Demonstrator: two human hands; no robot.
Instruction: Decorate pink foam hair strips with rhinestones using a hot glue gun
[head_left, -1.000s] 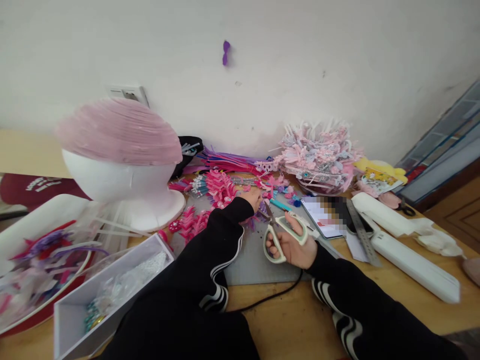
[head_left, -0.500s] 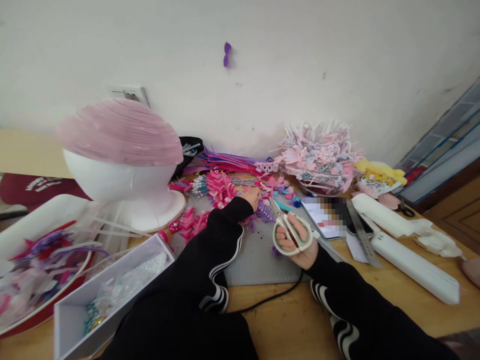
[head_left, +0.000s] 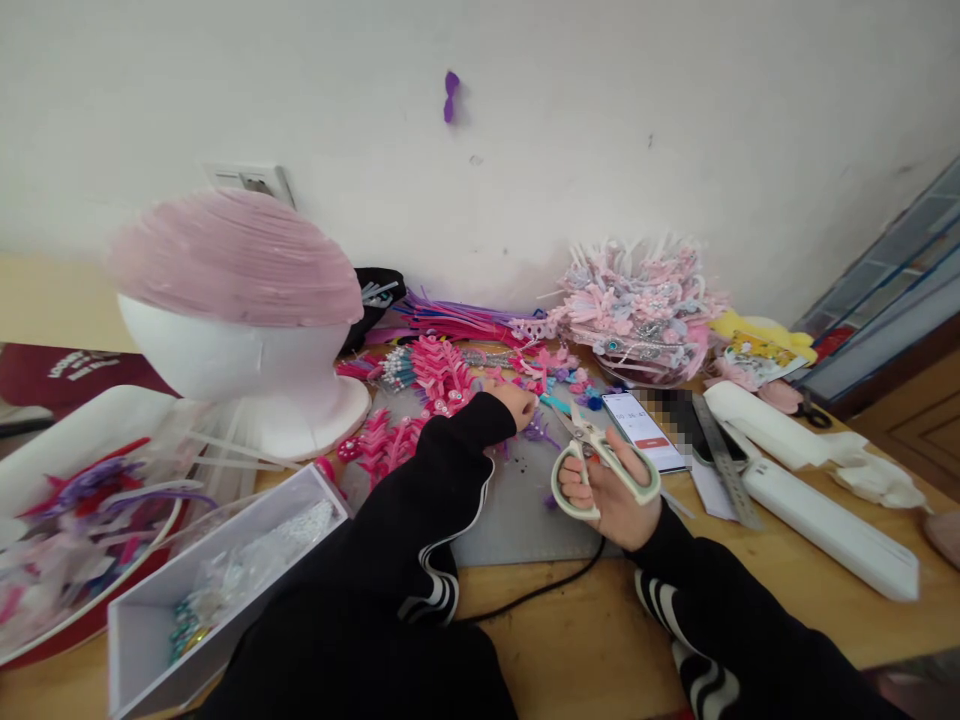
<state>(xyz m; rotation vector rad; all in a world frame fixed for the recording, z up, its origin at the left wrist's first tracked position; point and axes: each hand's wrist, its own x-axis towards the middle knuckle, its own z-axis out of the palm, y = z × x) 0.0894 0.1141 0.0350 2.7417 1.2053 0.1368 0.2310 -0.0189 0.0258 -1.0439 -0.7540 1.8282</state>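
My right hand (head_left: 628, 502) grips a pair of scissors (head_left: 589, 438) with pale green-white handles. The handles are spread and the blades point up and left, parted, toward my left hand. My left hand (head_left: 516, 402) is closed over the craft pieces at the back of a grey mat (head_left: 517, 510); whatever its fingers hold is hidden. Pink leaf-shaped fuzzy sprigs (head_left: 439, 370) lie just left of it. A purple sprig (head_left: 538, 430) and a blue stick-like piece (head_left: 555, 403) lie on its right, near the scissor tips.
A white foam head (head_left: 240, 350) with a pink cap stands at left, behind a white box (head_left: 225, 580) of beads and bags. A pile of pale pink decorations (head_left: 637, 310) sits at the back. Phone (head_left: 643, 430), steel ruler (head_left: 724, 455) and long white device (head_left: 829, 525) lie right.
The scissors have opened, their handles spreading apart. My right hand has moved slightly right, and my left hand a little right and down.
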